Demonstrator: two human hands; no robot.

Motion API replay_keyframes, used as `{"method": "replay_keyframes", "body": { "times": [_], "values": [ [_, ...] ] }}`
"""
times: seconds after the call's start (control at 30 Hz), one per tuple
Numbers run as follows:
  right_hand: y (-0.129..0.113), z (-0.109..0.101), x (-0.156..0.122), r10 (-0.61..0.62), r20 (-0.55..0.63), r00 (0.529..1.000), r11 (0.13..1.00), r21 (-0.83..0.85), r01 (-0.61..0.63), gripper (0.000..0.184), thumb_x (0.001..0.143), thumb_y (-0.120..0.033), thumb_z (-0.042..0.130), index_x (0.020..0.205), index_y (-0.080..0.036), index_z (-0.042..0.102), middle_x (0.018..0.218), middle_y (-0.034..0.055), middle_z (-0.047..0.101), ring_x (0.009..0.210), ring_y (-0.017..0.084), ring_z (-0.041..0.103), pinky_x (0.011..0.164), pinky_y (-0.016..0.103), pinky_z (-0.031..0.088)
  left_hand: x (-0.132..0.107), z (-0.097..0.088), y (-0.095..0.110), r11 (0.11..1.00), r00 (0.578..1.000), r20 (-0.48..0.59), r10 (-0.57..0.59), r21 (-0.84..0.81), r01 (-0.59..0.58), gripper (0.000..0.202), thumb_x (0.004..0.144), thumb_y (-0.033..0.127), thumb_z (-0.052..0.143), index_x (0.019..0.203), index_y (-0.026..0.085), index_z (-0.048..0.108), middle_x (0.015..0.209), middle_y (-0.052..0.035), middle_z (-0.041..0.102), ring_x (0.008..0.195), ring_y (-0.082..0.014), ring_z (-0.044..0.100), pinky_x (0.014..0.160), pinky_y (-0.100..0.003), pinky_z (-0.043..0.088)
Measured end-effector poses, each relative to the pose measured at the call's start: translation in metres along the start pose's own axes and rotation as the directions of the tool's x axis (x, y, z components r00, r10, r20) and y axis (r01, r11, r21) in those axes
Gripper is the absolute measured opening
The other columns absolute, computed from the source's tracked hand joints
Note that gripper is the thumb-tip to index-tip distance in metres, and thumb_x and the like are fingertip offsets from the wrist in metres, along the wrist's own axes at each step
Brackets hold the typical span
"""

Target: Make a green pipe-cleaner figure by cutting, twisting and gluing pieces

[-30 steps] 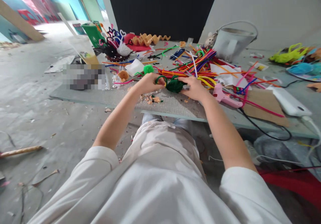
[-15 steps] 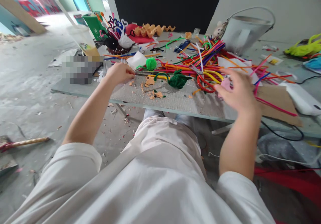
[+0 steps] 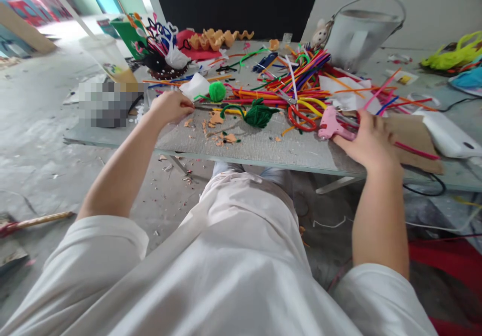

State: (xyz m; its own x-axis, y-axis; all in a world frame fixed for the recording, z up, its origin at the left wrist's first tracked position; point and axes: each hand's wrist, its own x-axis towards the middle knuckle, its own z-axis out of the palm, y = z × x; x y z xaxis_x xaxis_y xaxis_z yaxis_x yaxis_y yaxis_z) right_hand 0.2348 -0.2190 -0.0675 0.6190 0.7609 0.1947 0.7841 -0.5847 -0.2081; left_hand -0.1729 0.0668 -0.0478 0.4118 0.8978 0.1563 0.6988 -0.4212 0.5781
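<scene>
Along the near edge of the grey table, the two hands are well apart. The left hand is curled around something hidden in its fingers, and a narrow dark metal strip sticks out from it toward the right; what the strip belongs to is too small to tell. The right hand lies toward the right end of the table, its fingers at a pink hot glue gun, though whether they grip it cannot be told.

Between the hands, slightly nearer the left one, sits a lumpy green yarn bundle. Its long axis runs across the table, left to right, with a curved green pipe cleaner trailing from its left end toward the dark strip. Orange crumbled scraps lie in front of the left hand. Just behind the bundle is a heap of multicoloured pipe cleaners, with red-handled scissors at its front, between the bundle and the glue gun. A round green pom-pom sits behind the left hand.
</scene>
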Motion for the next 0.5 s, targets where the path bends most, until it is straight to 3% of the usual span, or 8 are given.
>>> {"method": "replay_keyframes", "body": {
  "times": [0.13,0.27,0.33,0.4,0.5],
  "values": [
    [0.004,0.006,0.01,-0.195,0.011,0.981,0.981,0.0,0.195,0.054,0.083,-0.033,0.066,0.135,-0.017,0.064,0.138,0.0171,0.062,0.124,0.039,0.059,0.106,0.051,0.046,-0.005,-0.001,0.003,0.969,0.991,0.079,0.105,0.216,-0.12,0.008,0.081,0.021,0.069,0.087,0.024,0.073,0.093,0.0001,0.065,0.086,-0.0159,0.042,0.097,-0.029,0.034],
    [0.004,0.016,0.011,-0.195,-0.076,0.978,0.979,0.052,0.199,0.05,0.08,-0.032,0.068,0.128,-0.016,0.067,0.13,0.0188,0.065,0.114,0.036,0.065,0.094,0.045,0.052,-0.01,-0.004,0.006,0.927,0.978,0.152,0.143,0.327,-0.186,0.006,0.088,0.026,0.063,0.091,0.024,0.067,0.087,-0.0011,0.057,0.093,-0.0182,0.045,0.108,-0.038,0.033],
    [0.002,0.017,0.008,-0.189,-0.135,0.973,0.976,0.085,0.201,0.048,0.081,-0.029,0.065,0.126,-0.012,0.068,0.127,0.0209,0.066,0.117,0.037,0.064,0.097,0.044,0.052,-0.009,-0.004,0.009,0.923,0.975,0.169,0.147,0.332,-0.197,0.008,0.087,0.023,0.064,0.081,0.02,0.063,0.075,-0.0005,0.049,0.098,-0.0201,0.046,0.115,-0.048,0.025],
    [0.001,0.017,0.005,-0.185,-0.226,0.956,0.971,0.11,0.214,0.046,0.08,-0.026,0.062,0.123,-0.01,0.068,0.122,0.0219,0.067,0.116,0.036,0.064,0.099,0.044,0.051,-0.005,0.0,0.014,0.94,0.976,0.166,0.142,0.287,-0.186,0.022,0.083,0.013,0.065,0.064,0.016,0.054,0.066,0.0002,0.038,0.106,-0.0247,0.048,0.117,-0.058,0.016],
    [-0.001,0.016,0.001,-0.169,-0.343,0.924,0.965,0.132,0.225,0.046,0.077,-0.026,0.062,0.12,-0.01,0.069,0.116,0.0216,0.068,0.111,0.035,0.064,0.099,0.044,0.052,0.004,0.012,0.025,0.994,0.992,0.093,0.082,0.06,-0.088,0.044,0.071,-0.002,0.065,0.041,0.015,0.038,0.051,-0.0008,0.027,0.12,-0.0359,0.049,0.118,-0.065,0.004]
  ]
}}
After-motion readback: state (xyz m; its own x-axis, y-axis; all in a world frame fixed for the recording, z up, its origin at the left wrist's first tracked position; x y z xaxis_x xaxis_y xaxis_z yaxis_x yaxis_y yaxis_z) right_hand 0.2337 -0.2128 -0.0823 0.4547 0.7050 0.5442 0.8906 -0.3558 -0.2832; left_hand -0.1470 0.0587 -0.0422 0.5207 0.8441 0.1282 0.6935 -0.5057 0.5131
